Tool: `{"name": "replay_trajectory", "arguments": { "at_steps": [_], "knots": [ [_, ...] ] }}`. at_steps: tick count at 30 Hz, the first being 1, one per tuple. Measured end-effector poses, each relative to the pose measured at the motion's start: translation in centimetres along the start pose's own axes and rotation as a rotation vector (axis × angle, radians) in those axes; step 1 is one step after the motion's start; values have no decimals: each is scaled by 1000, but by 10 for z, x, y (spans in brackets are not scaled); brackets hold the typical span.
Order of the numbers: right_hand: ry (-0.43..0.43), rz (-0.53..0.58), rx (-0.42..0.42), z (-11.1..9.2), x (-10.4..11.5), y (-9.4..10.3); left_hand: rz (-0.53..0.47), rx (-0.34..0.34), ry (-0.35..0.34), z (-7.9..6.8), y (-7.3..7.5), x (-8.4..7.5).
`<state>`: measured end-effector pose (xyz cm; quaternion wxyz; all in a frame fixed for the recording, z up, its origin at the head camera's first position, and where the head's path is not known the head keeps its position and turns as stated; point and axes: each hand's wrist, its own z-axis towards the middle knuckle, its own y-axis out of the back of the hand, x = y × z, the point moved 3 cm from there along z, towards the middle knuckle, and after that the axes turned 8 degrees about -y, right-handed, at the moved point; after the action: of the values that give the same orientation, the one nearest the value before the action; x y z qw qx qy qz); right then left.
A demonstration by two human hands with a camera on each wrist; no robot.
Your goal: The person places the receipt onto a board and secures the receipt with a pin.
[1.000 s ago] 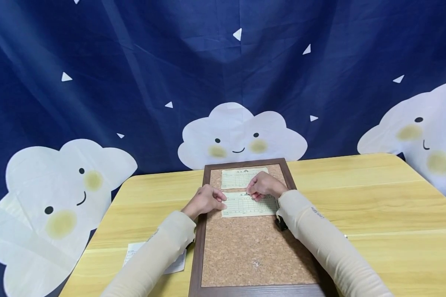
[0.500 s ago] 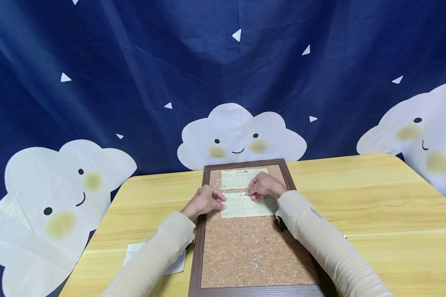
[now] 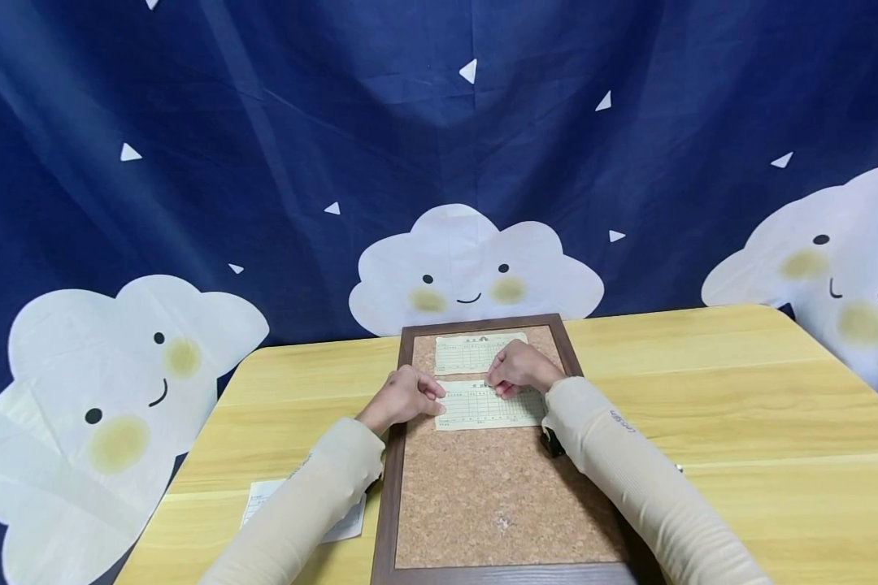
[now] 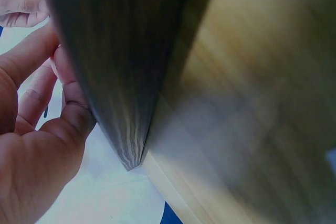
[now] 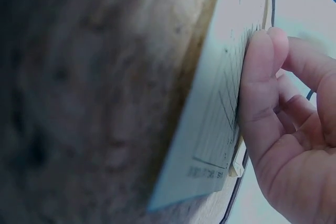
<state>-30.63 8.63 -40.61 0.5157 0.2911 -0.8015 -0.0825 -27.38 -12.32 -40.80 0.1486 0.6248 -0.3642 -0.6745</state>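
Note:
A cork board (image 3: pixel 483 504) in a dark wooden frame lies on the table, bearing two printed paper slips. At the far end is the upper slip (image 3: pixel 454 355), with a small dark spot at its top edge. Below it lies the lower slip (image 3: pixel 475 412). My left hand (image 3: pixel 404 396) reaches over the frame's left side, its fingertips and thumb, spread apart, at the slip's left edge. My right hand (image 3: pixel 518 370) has thumb and forefinger together at the slip's top edge, pinching a small dark pin almost hidden by the fingertips. The right wrist view shows the fingertips (image 5: pixel 261 51) against the paper.
Partly under the left forearm, a white printed paper (image 3: pixel 344 526) lies on the yellow wooden table (image 3: pixel 710 390). A small shiny thing (image 3: pixel 679 468) sits right of the board. Behind the table hangs a blue curtain (image 3: pixel 300 146) with white clouds.

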Motion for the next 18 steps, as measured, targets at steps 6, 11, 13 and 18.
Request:
{"name": "replay_trajectory", "arguments": {
  "at_steps": [6, 11, 13, 18],
  "knots": [
    [-6, -5, -7, 2, -1, -1, 7, -2, 1, 0, 0, 0],
    [-9, -29, -15, 1, 0, -1, 8, -2, 0, -1, 0, 1],
    [-3, -49, -18, 1, 1, -1, 8, -4, 2, -1, 0, 1],
    [9, -68, -7, 1, 1, -1, 13, 1, 5, 0, 0, 0]
  ]
}}
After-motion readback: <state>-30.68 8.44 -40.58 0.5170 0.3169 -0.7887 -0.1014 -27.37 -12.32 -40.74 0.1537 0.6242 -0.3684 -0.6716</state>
